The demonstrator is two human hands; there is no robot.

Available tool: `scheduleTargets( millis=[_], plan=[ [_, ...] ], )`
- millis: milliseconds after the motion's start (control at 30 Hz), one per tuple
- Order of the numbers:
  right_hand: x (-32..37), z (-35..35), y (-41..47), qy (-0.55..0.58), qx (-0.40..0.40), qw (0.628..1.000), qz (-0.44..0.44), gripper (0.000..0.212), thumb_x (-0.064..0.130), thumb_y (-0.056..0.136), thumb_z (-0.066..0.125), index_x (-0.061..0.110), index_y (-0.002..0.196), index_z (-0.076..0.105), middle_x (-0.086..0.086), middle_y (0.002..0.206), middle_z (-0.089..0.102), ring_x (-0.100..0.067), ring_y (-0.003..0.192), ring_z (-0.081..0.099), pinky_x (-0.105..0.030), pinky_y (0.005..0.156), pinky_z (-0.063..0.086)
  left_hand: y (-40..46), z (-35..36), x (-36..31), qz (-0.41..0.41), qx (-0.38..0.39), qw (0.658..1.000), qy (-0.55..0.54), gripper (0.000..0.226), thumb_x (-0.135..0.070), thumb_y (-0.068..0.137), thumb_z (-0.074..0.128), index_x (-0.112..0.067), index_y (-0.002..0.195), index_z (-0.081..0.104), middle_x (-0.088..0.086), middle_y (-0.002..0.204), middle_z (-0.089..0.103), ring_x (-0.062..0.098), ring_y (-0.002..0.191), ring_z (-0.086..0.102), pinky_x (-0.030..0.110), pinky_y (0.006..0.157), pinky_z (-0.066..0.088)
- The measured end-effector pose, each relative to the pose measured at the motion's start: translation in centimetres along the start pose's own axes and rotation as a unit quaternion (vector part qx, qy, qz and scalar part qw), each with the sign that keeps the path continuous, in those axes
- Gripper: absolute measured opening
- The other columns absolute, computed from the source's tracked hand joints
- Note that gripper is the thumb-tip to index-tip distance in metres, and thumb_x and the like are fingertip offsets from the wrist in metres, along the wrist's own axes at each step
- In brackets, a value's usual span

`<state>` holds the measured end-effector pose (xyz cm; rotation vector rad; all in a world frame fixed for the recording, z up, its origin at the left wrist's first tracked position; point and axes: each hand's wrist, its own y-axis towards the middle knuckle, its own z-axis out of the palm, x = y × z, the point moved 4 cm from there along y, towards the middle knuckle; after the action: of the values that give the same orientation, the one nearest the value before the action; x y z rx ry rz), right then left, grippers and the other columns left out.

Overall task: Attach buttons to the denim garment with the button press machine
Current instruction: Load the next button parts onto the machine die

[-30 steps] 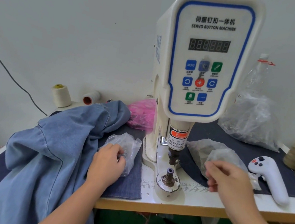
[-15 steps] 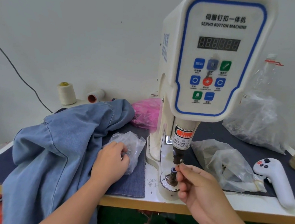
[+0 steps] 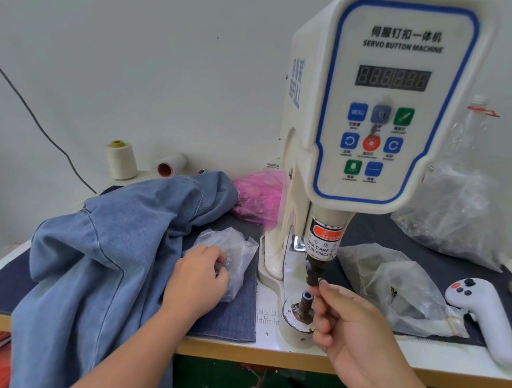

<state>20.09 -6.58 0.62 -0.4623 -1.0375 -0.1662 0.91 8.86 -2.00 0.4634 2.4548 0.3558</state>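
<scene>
Reaching up between the machine's two dies, the right hand has thumb and forefinger pinched together at the tip of the upper punch; whether a button sits between them is too small to tell, and the other fingers curl loosely. Just below stands the lower die, a short post on a round metal base. The left hand rests, fingers curled, in the mouth of a small clear bag of buttons lying on a dark cloth mat. One blue denim garment is heaped at the left of the table, touching the left hand and hanging over the front edge. One white servo button machine rises at centre, its control panel facing forward. Three more plastic bags lie around it: one pink behind, one clear just right of the dies, one larger farther back. Two thread spools stand at the back left, and a white handheld controller lies at the right.
</scene>
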Motion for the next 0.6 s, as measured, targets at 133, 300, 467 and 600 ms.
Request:
scheduleTargets(
  millis=[133, 300, 467, 600],
  plan=[
    [0.06, -0.17, 0.02, 0.010, -0.002, 1.000, 0.002, 0.011, 0.009, 0.088, 0.064, 0.001, 0.082, 0.069, -0.005, 0.057, 0.049, -0.010, 0.042, 0.040, -0.020, 0.034, 0.031, 0.08, 0.06, 0.19, -0.009, 0.008, 1.000, -0.016, 0.013, -0.021, 0.087, 0.054, -0.026, 0.096, 0.062, -0.010, 0.094, 0.058, 0.015, 0.090, 0.057, 0.038, 0.085, 0.049],
    [-0.12, -0.07, 0.10, 0.009, -0.009, 1.000, -0.003, 0.011, 0.004, 0.089, 0.064, 0.001, 0.079, 0.068, -0.005, 0.057, 0.048, -0.010, 0.041, 0.039, -0.020, 0.034, 0.030, 0.12, 0.15, 0.21, -0.009, 0.009, 1.000, -0.012, 0.013, -0.021, 0.087, 0.054, -0.027, 0.095, 0.061, -0.010, 0.092, 0.057, 0.016, 0.088, 0.056, 0.038, 0.082, 0.050],
    [-0.24, 0.30, 0.00, 0.041, 0.009, 0.999, 0.003, 0.017, 0.009, 0.079, 0.067, -0.005, 0.090, 0.066, -0.006, 0.058, 0.049, -0.011, 0.043, 0.039, -0.020, 0.034, 0.030, 0.13, 0.16, 0.30, -0.007, 0.008, 1.000, -0.013, 0.013, -0.021, 0.086, 0.055, -0.027, 0.095, 0.062, -0.012, 0.091, 0.057, 0.013, 0.086, 0.057, 0.036, 0.080, 0.051],
    [-0.19, 0.37, -0.23, 0.053, 0.016, 0.998, -0.010, 0.030, 0.008, 0.066, 0.067, -0.007, 0.091, 0.065, -0.007, 0.058, 0.051, -0.011, 0.042, 0.039, -0.021, 0.034, 0.028, 0.17, 0.12, 0.35, -0.009, 0.008, 1.000, -0.013, 0.014, -0.022, 0.086, 0.055, -0.027, 0.096, 0.062, -0.012, 0.093, 0.057, 0.011, 0.086, 0.056, 0.034, 0.078, 0.051]
  ],
)
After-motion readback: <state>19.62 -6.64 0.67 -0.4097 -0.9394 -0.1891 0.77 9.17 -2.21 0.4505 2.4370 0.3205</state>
